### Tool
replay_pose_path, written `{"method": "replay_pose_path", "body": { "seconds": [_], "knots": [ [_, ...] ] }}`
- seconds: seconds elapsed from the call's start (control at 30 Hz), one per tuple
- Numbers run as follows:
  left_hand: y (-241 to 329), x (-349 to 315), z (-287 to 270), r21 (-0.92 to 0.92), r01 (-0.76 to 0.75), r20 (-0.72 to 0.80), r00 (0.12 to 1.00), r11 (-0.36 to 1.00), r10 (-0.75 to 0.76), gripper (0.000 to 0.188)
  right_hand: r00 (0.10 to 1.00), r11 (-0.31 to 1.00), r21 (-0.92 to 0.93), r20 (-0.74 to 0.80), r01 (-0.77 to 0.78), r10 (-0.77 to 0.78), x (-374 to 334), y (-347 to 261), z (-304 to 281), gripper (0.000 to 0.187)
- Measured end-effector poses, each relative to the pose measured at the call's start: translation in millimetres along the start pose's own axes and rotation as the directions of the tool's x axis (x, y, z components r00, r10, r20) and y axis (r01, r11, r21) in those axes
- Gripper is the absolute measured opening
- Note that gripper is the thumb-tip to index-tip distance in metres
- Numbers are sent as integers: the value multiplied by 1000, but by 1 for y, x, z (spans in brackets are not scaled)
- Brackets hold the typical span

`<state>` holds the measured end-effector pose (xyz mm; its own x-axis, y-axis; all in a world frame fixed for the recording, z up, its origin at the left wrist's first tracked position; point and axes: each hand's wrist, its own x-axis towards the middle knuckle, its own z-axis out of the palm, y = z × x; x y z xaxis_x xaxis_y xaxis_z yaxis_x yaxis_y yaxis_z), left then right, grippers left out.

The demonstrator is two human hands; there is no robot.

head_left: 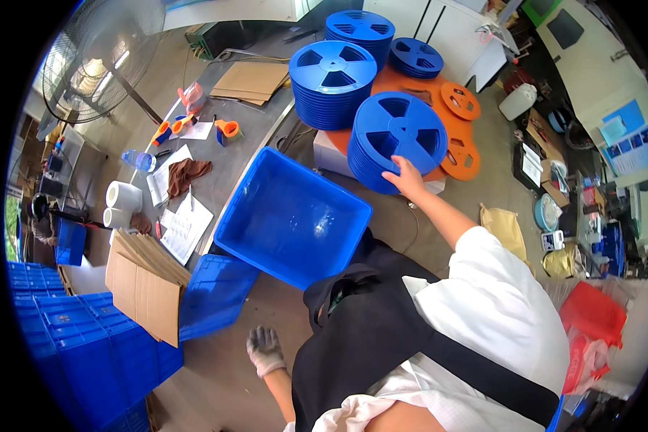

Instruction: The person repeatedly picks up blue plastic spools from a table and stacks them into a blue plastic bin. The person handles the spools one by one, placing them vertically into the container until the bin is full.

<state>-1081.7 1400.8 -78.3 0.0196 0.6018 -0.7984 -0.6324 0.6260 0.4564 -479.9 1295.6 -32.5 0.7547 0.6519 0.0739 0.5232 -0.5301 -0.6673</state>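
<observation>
My right hand (408, 180), bare, touches the near rim of a stack of blue plastic reels (403, 133), its thumb and forefinger spread apart. This stack stands at the near edge of an orange surface (441, 92). My left hand (265, 351), in a grey-white glove, hangs low at my left side, fingers apart and nothing in it. Between my body and the table is a blue plastic bin (288, 216), tilted, with a bare inside. Other blue reel stacks (333, 68) rise behind the touched one. Two flat orange discs (459, 101) lie at the right.
A grey worktable (241, 122) at the left holds flat cardboard (250, 81), orange-and-blue tape dispensers (227, 129), papers (187, 227) and a brown cloth (189, 176). Blue crates (86, 353) and cardboard sheets (144, 288) stand lower left. A large fan (104, 57) is upper left.
</observation>
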Motion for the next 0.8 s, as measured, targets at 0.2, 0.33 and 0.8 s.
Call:
{"method": "replay_pose_path", "body": {
  "seconds": [0.2,0.33,0.8],
  "knots": [
    [-41,-56,12,-4,-86,-147,986,996,84,51,837,928,-334,449,-166,311,120,33,51,99],
    [-88,-92,52,135,-2,32,999,991,-2,51,510,880,-256,735,-401,447,159,58,84,92],
    [-153,-131,132,386,105,-97,993,917,-73,60,615,816,-253,551,-520,563,146,98,132,69]
  ]
}}
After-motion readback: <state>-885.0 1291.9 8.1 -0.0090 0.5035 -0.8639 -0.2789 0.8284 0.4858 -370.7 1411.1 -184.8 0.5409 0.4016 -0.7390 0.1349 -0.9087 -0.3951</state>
